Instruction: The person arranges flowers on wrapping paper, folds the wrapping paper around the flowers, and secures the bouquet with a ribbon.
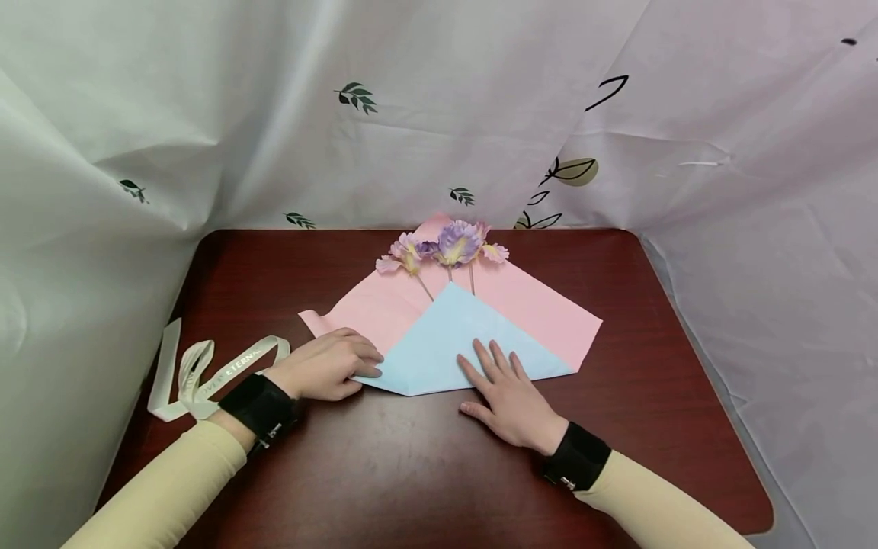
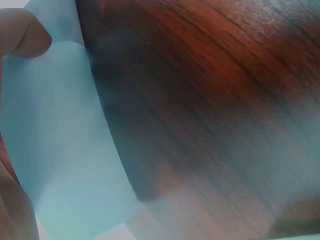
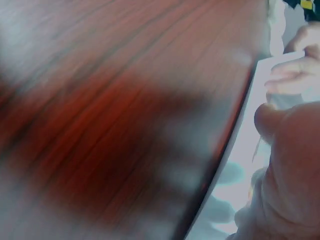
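A sheet of wrapping paper, pink inside [image 1: 542,309], lies on the table with its blue side [image 1: 428,347] folded up into a low triangle. Three stems rise from behind the fold to pink and purple iris-like flowers [image 1: 458,242]. At the fold's left corner my left hand [image 1: 329,366] grips the paper with bent fingers; the left wrist view shows the blue paper [image 2: 65,135] between its digits. My right hand [image 1: 514,404] rests on the blue fold with fingers spread, thumb by the bottom edge. The stems' lower ends are hidden under the fold.
A looped white ribbon [image 1: 236,370] with printed lettering lies at the left, beside my left wrist. The dark red wooden table [image 1: 370,473] has rounded corners. Pale curtains [image 1: 425,145] with leaf prints hang behind it and at both sides.
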Demonstrator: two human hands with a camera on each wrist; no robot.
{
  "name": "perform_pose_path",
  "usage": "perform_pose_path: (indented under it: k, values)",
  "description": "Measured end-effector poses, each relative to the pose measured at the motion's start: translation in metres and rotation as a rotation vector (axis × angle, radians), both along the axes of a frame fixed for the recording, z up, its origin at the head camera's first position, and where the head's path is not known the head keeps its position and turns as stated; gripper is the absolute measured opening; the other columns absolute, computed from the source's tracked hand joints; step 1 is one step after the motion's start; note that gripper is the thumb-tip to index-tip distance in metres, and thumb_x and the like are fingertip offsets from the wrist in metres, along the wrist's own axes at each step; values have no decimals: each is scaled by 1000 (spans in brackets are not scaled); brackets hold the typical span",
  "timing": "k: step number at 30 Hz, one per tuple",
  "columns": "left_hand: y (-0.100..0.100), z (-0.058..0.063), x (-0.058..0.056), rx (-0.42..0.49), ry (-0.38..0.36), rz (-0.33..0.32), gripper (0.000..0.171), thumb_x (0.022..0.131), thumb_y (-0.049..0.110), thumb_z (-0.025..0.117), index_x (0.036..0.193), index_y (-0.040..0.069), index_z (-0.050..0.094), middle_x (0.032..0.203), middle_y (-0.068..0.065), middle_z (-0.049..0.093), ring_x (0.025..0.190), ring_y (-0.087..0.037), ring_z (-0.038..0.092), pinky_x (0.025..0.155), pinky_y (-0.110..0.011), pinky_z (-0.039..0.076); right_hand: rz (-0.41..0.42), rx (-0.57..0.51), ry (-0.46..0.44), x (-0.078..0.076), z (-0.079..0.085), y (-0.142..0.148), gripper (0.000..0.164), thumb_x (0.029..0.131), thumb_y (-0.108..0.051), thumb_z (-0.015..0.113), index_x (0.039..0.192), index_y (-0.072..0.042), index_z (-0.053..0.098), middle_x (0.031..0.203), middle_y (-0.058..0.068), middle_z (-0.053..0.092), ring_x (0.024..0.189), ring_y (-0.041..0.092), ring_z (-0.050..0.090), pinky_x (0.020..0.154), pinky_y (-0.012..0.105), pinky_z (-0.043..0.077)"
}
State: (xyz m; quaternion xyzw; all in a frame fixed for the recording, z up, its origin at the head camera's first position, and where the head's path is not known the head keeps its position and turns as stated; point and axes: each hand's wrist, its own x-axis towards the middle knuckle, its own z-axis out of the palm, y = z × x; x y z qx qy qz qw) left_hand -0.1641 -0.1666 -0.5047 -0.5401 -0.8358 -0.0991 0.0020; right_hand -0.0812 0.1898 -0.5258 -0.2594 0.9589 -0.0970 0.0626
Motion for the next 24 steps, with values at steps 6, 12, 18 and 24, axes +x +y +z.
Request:
perform_pose_path:
  k: [6,12,18,24]
  values:
    - [2,5,-3,69,47,-34,27,80,13,62,101,22,76,109,5,70,108,-16,62,99,-39,44,87,11,-18,2,-6,-11,66,99,-54,46,156,-26,27,165,10,14,152,38,13,117,63,18]
    - [6,15,-10,205,162,-93,25,75,11,63,96,20,72,107,2,69,107,-20,61,99,-42,42,108,17,-53,1,-7,-10,68,99,-55,44,157,-25,25,166,11,12,152,39,10,117,62,18]
    - [17,17,-9,313,336,-40,29,72,18,73,101,20,73,123,-4,67,121,-24,57,108,-52,34,104,10,-69,0,-9,-10,67,100,-56,42,157,-26,24,166,10,11,152,38,9,117,62,18]
    - [43,-12,7,561,340,315,75,76,27,74,146,18,48,158,-18,31,147,-40,25,112,-71,11,94,-26,-42,2,-17,-9,69,99,-56,45,157,-26,24,166,10,11,152,39,9,116,64,17]
